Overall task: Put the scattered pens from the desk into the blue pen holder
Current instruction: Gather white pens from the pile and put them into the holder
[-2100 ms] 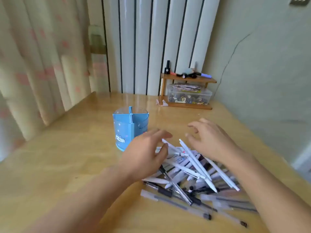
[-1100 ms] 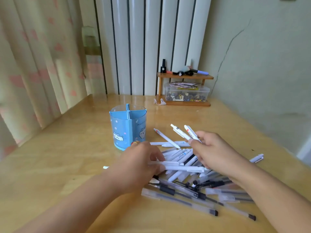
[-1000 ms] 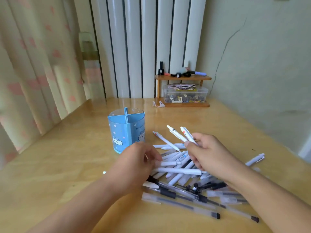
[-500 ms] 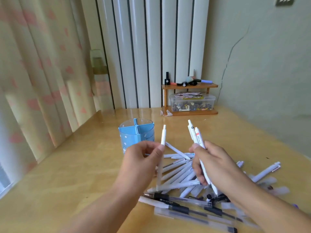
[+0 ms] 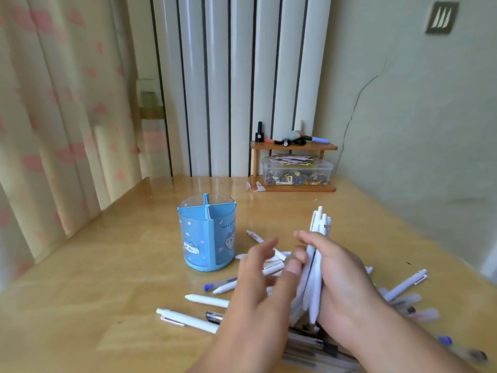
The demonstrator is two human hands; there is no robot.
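The blue pen holder (image 5: 207,235), round with several empty compartments and cat drawings, stands upright on the wooden desk (image 5: 107,265). My right hand (image 5: 338,281) grips a bundle of white pens (image 5: 317,254) held upright, their tips resting in the pile. My left hand (image 5: 258,286) is beside the bundle with fingers spread, thumb touching the pens, holding nothing. Scattered pens (image 5: 204,300), white and clear-barrelled, lie on the desk around and under both hands, to the right of the holder.
A small wooden shelf (image 5: 293,168) with markers on top and a clear plastic box under it stands at the back against the radiator. A curtain hangs at the left, and the wall runs along the desk's right edge.
My left hand has let go of the single white pen it held upright; my right hand's bundle has grown and stands more upright. The view has tilted slightly.
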